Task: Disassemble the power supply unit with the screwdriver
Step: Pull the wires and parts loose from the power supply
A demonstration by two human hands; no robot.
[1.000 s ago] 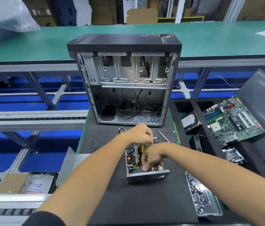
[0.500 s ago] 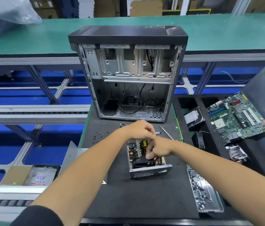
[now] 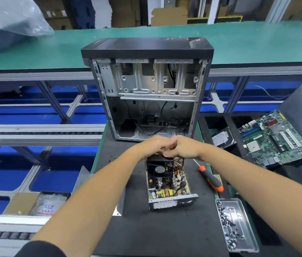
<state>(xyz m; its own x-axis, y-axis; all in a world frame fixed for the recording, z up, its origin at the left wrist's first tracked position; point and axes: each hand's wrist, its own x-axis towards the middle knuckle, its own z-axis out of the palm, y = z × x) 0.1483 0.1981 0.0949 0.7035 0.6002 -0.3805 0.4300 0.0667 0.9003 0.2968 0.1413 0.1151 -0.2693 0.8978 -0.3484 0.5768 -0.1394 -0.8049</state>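
The open power supply unit lies on the black mat, with its circuit board exposed and its vented end wall facing me. A black fan stands tilted at its far end, above the board. My left hand and my right hand meet over the fan's top edge, fingers curled down onto it; the fingertips are hidden. The screwdriver, with an orange and black handle, lies on the mat to the right of the unit, in neither hand.
An empty PC case stands open just behind the hands. A metal tray of screws sits at the near right. A motherboard and a hard drive lie at the right. Loose screws dot the mat's left side.
My right hand went from the unit's near end to its far end, and the fan came with it. My left hand stayed at the far end. The screwdriver's handle now shows.
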